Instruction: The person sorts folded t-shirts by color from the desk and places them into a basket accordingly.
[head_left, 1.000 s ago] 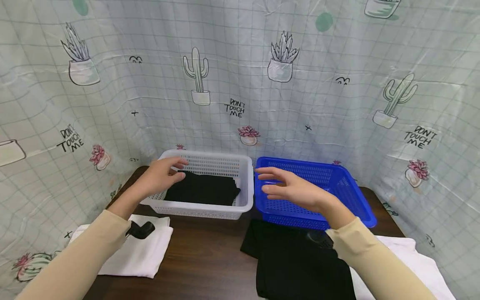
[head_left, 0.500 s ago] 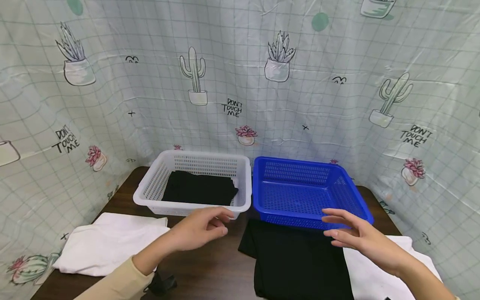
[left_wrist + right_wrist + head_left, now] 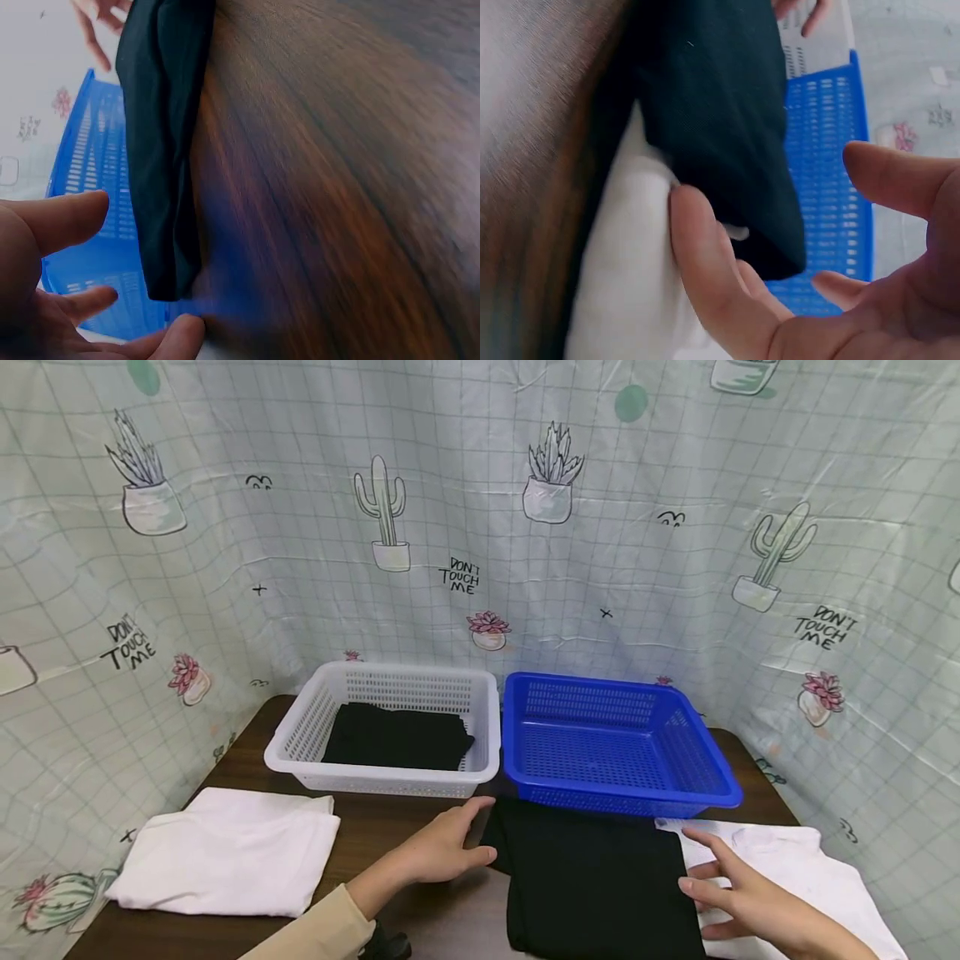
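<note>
A folded black garment lies on the table in front of the blue basket, partly over the white garment at right. My left hand is at its left edge with thumb and fingers spread; in the left wrist view, the hand has the black cloth just beyond its fingertips. At the opposite edge is my right hand, fingers loosely bent. In the right wrist view, one finger of it reaches down between black cloth and white cloth, seemingly touching them.
A white basket holds folded black cloth at the back left. Folded white garments lie at the left and right of the brown table. A printed curtain hangs behind the baskets.
Both hands have come back from over the baskets and down toward the table. They now stand at either side of the black garment, which has not moved.
</note>
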{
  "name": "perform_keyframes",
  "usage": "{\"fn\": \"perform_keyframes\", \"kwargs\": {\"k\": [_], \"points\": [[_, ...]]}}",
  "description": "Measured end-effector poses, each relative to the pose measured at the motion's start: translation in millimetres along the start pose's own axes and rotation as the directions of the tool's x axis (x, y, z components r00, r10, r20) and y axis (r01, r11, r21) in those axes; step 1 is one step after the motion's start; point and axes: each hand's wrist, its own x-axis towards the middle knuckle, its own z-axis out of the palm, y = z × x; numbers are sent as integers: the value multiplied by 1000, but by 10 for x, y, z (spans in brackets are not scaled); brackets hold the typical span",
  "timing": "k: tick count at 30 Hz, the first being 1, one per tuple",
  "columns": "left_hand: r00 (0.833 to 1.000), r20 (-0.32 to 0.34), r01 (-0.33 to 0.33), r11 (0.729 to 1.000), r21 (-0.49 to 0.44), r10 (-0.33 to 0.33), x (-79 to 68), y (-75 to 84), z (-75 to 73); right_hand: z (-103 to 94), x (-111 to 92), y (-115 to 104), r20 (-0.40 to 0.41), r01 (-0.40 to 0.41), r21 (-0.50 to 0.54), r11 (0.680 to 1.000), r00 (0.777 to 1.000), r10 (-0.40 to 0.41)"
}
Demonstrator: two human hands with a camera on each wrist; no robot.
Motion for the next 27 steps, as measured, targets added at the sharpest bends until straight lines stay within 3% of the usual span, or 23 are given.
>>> {"fn": "perform_keyframes", "kwargs": {"k": [6, 9, 13, 17, 21, 24, 27], "points": [[997, 50, 57, 987, -151, -50, 93, 60, 96, 64, 49, 65, 71, -26, 57, 998, 997, 22], [989, 117, 121, 950, -287, -91, 128, 91, 134, 79, 76, 83, 113, -11, 87, 996, 994, 1], [977, 186, 173, 903, -394, -106, 167, 110, 183, 122, 129, 109, 173, 22, 153, 988, 984, -49], [969, 226, 190, 888, -419, -100, 188, 125, 226, 171, 185, 145, 218, 60, 218, 974, 970, -109], [966, 238, 190, 896, -401, -98, 185, 164, 244, 237, 260, 157, 253, 115, 266, 957, 950, -185], [969, 225, 183, 902, -391, -99, 171, 193, 239, 317, 324, 134, 239, 141, 271, 952, 948, -208], [969, 223, 191, 890, -414, -105, 148, 191, 232, 432, 378, 100, 212, 148, 280, 949, 954, -211]]}}
